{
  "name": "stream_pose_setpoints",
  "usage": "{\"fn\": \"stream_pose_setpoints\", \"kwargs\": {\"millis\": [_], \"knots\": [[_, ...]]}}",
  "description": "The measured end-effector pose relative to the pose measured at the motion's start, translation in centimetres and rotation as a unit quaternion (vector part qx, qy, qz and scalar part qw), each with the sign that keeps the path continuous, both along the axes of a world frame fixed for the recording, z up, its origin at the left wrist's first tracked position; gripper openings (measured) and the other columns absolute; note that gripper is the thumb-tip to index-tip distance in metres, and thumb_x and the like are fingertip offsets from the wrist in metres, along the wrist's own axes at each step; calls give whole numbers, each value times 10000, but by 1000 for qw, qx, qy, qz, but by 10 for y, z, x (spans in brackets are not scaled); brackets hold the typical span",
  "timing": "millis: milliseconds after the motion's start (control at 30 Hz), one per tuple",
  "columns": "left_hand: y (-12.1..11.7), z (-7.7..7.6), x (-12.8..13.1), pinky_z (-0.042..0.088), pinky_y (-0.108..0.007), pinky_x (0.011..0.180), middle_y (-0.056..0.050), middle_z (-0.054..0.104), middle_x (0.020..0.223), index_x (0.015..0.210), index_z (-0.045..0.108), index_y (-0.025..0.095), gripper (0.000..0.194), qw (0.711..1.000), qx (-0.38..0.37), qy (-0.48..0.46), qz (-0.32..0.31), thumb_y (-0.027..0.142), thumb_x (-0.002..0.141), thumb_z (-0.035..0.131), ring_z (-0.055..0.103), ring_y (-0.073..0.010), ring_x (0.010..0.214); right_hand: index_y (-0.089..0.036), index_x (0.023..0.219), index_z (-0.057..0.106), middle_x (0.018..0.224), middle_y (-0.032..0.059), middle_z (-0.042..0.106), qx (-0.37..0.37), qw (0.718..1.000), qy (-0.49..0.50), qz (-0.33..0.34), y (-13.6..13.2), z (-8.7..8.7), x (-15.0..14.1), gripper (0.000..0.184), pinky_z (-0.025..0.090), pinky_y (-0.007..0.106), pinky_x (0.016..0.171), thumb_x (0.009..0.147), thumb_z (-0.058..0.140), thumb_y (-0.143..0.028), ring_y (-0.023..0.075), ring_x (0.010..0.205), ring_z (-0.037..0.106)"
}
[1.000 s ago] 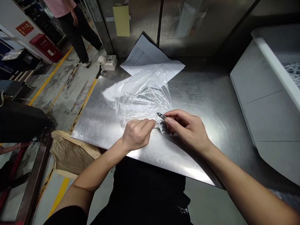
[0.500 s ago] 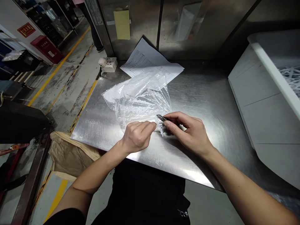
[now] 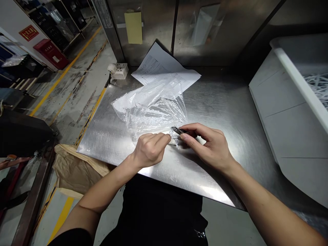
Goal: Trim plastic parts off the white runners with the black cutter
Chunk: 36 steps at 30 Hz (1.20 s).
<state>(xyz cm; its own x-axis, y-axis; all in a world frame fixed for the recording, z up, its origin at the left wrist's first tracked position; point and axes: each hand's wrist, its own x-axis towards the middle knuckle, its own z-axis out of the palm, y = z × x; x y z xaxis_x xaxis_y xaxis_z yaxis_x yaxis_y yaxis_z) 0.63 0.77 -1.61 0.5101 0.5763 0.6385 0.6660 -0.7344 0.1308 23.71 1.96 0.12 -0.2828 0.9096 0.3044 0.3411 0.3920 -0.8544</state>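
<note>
My left hand is closed, its thumb and forefinger pinching a small white branched plastic piece. Most of that piece sticks out to the right of the fingertips, and its held end is hidden. Between thumb and fingers of my right hand is a small dark metal nail clipper. The clipper's tip points left and lies right at the upper part of the white piece. Just beyond both hands, a crumpled clear plastic bag is spread on the steel table.
Printed paper sheets lie partly under the bag. A white socket block stands at the table's back left. On the right is a large white bin holding white strips. A brown bag hangs below the left edge; another person's hand shows far left.
The white piece has turned slightly between my left fingertips, and the clipper has dropped a little. A person's leg at the upper left has gone out of view.
</note>
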Motion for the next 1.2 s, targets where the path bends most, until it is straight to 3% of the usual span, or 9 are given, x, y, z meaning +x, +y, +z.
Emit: {"fn": "stream_pose_setpoints", "kwargs": {"millis": [233, 500, 767, 967, 1200], "knots": [[0, 1, 0, 388, -310, 561, 17, 652, 729, 926, 619, 168, 212, 1000, -1, 9, -6, 33, 998, 473, 569, -115, 600, -260, 1142, 744, 852, 21, 752, -25, 1000, -14, 1, -1, 3, 1, 158, 540, 365, 668, 1042, 714, -378, 213, 710, 705], [0, 1, 1, 395, -315, 569, 4, 682, 753, 917, 626, 176, 197, 1000, -7, 16, -7, 78, 1033, 501, 591, -123, 618, -234, 1105, 752, 800, 7, 731, -67, 998, 2, -1, 0, -1, -2, 157, 521, 355, 654, 1055, 685, -367, 198, 676, 687], [-1, -2, -1, 427, -302, 598, -7, 695, 795, 958, 624, 170, 235, 999, -30, 20, -14, 5, 967, 458, 617, -137, 648, -224, 1147, 755, 912, 26, 781, -53, 999, -4, 0, 3, -7, -2, 174, 556, 369, 737, 1057, 697, -361, 216, 783, 740], [-1, -4, -2, 460, -290, 609, -14, 727, 842, 1014, 633, 167, 239, 999, -47, 11, -21, 7, 985, 459, 651, -134, 672, -222, 1129, 762, 874, 22, 770, -62, 998, -6, -1, 2, -7, -3, 183, 535, 362, 698, 1054, 696, -375, 210, 738, 714], [-2, 1, 2, 484, -281, 605, -18, 732, 805, 1019, 664, 153, 152, 998, -55, -1, -9, 131, 1060, 519, 666, -133, 656, -215, 1044, 785, 835, 24, 751, -110, 994, 13, -13, 4, -9, -6, 228, 481, 341, 666, 1039, 702, -428, 205, 729, 661]]}}
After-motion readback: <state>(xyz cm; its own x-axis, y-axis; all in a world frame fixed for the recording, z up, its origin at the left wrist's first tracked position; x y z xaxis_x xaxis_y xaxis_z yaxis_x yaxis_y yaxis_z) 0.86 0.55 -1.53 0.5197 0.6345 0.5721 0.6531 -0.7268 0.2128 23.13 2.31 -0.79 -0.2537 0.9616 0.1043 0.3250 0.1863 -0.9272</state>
